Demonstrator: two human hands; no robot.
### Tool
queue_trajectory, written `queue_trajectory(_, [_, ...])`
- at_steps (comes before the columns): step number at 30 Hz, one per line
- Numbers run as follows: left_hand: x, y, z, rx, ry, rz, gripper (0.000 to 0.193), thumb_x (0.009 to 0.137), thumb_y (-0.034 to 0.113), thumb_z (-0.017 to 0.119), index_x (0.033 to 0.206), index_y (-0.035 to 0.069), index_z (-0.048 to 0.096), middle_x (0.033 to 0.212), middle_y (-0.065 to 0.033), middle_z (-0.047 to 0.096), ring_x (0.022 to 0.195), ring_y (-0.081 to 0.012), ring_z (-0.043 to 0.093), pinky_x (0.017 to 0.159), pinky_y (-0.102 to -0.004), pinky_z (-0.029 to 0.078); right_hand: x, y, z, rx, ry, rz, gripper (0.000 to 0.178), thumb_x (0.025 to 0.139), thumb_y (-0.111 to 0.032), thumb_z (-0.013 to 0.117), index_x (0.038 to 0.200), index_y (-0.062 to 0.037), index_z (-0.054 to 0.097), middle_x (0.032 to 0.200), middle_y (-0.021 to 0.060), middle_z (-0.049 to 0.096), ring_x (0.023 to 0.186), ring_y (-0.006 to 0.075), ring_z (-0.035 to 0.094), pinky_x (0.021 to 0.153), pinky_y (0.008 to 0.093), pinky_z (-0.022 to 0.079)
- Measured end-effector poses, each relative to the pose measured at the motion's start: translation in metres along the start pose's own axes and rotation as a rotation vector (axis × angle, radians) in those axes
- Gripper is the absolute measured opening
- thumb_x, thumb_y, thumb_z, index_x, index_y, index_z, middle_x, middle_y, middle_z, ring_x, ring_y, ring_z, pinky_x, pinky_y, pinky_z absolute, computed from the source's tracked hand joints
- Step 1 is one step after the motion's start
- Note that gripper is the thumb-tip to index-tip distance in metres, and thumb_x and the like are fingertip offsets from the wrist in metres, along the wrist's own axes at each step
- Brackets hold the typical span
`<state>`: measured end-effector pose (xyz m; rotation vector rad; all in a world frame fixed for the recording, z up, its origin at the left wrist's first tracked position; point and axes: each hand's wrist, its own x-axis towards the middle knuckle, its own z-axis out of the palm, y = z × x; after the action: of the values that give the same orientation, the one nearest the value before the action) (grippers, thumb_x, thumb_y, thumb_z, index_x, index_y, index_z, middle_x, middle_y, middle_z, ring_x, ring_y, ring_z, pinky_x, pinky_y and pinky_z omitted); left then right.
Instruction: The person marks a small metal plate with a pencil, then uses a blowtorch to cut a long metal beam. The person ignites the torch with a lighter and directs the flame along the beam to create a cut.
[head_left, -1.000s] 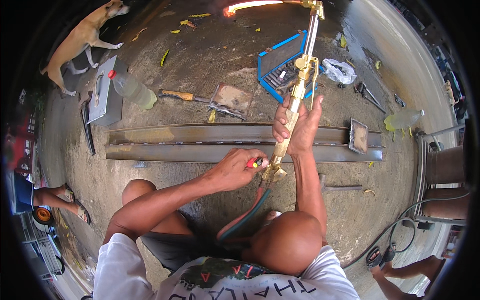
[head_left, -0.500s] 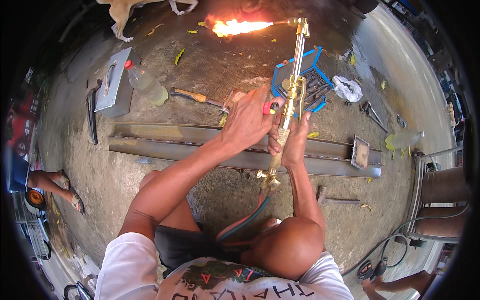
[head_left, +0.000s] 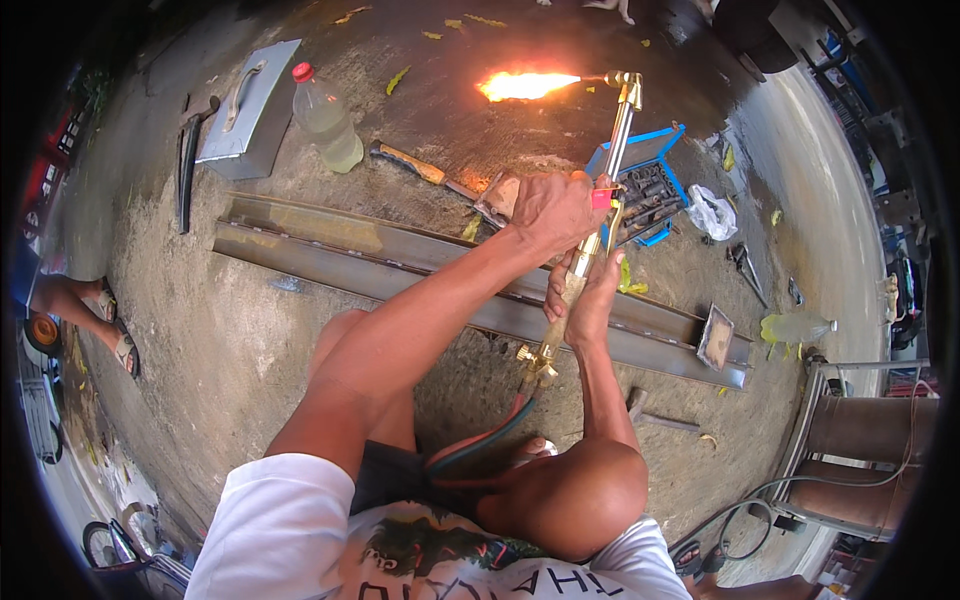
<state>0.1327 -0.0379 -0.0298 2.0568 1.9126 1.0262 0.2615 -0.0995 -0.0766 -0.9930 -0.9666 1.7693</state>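
Note:
A brass cutting torch (head_left: 620,140) slants up and away from me, an orange-white flame (head_left: 527,86) blowing leftward from its tip. My right hand (head_left: 592,305) is closed around the torch's handle. Higher up, my left hand (head_left: 553,215) is closed with a small pink-red lighter (head_left: 602,198) in it, right against the torch's upper body. Its fingertips are partly hidden there. Red and green hoses (head_left: 480,440) run from the handle's lower end toward my lap. Under my arms lie long steel channels (head_left: 310,255) on the concrete, with a small rusty plate (head_left: 715,338) on their right end.
Beyond the torch lies an open blue socket case (head_left: 655,150). To the left are a metal box (head_left: 250,110), a plastic bottle (head_left: 328,120), a wood-handled tool (head_left: 410,162) and a hammer (head_left: 187,165). Another hammer (head_left: 660,415) and bottle (head_left: 797,328) lie right; a person's legs (head_left: 85,310) show far left.
The flame has become shorter. My left hand has moved up along the torch with the lighter, turning over its upper body. My right hand keeps its hold. The dog has mostly left view.

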Motion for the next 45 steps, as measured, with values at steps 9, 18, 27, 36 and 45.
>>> queue_trajectory(9, [-0.001, -0.007, 0.011, -0.275, -0.036, -0.238, 0.050, 0.092, 0.039, 0.056, 0.074, -0.005, 0.072, 0.064, -0.0298, 0.063, 0.063, -0.0455, 0.068, 0.065, -0.0513, 0.056, 0.000, 0.004, 0.007, -0.084, 0.074, 0.006, 0.077, 0.096, -0.078, 0.015, 0.096, -0.0060, 0.044, 0.060, 0.0039, 0.044, 0.037, 0.0142, 0.037, 0.035, 0.0289, 0.035])
queue_trajectory(18, [-0.003, -0.008, 0.009, -0.322, -0.020, -0.259, 0.052, 0.094, 0.035, 0.053, 0.067, -0.006, 0.068, 0.059, -0.0298, 0.059, 0.060, -0.0463, 0.065, 0.063, -0.0522, 0.054, 0.003, 0.006, 0.006, -0.089, 0.068, 0.008, 0.076, 0.096, -0.077, 0.015, 0.095, -0.0062, 0.044, 0.059, 0.0038, 0.044, 0.037, 0.0138, 0.038, 0.033, 0.0284, 0.034])
queue_trajectory(27, [-0.006, -0.005, 0.008, -0.300, -0.056, -0.266, 0.049, 0.091, 0.038, 0.059, 0.073, -0.006, 0.071, 0.066, -0.0299, 0.064, 0.067, -0.0455, 0.069, 0.068, -0.0521, 0.056, -0.002, 0.002, 0.002, -0.072, 0.057, 0.041, 0.077, 0.096, -0.077, 0.015, 0.094, -0.0062, 0.044, 0.058, 0.0035, 0.044, 0.035, 0.0133, 0.037, 0.032, 0.0285, 0.035])
queue_trajectory(36, [-0.008, 0.000, 0.009, -0.274, -0.108, -0.284, 0.046, 0.089, 0.038, 0.063, 0.077, -0.005, 0.073, 0.071, -0.0294, 0.067, 0.071, -0.0442, 0.070, 0.070, -0.0503, 0.057, -0.010, 0.000, -0.005, -0.066, 0.046, 0.067, 0.078, 0.095, -0.079, 0.014, 0.093, -0.0067, 0.044, 0.058, 0.0032, 0.044, 0.035, 0.0117, 0.037, 0.032, 0.0270, 0.036])
queue_trajectory(45, [-0.016, 0.004, 0.010, -0.299, -0.085, -0.294, 0.050, 0.090, 0.039, 0.061, 0.073, -0.007, 0.072, 0.066, -0.0303, 0.064, 0.068, -0.0467, 0.069, 0.068, -0.0516, 0.056, -0.016, 0.004, -0.012, -0.071, 0.042, 0.080, 0.079, 0.095, -0.080, 0.014, 0.095, -0.0070, 0.044, 0.058, 0.0030, 0.044, 0.035, 0.0111, 0.038, 0.033, 0.0264, 0.036])
